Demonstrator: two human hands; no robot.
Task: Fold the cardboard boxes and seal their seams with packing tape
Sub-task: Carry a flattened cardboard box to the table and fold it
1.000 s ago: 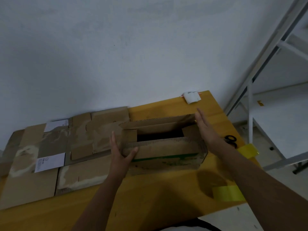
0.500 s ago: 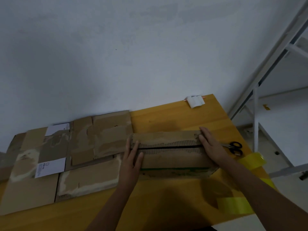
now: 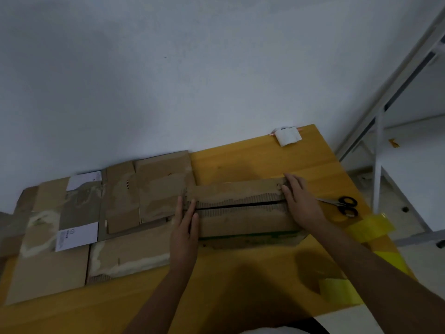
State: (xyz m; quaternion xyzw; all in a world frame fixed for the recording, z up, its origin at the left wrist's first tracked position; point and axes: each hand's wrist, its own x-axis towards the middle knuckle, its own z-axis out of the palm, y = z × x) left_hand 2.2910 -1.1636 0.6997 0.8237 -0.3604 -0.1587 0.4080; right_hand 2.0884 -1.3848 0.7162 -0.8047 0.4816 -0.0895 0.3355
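Both bare forearms reach forward from the bottom of the view, angling slightly toward each other. The left hand point(image 3: 184, 227) lies palm down with its fingers straight and close together, pointing away from the body. The right hand point(image 3: 301, 203) — set farther forward and to the right — also lies flat, fingers extended and lightly spread, its wrist bent a little inward.

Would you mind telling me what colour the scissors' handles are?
Black, seen in the head view: the scissors lie right of the box.
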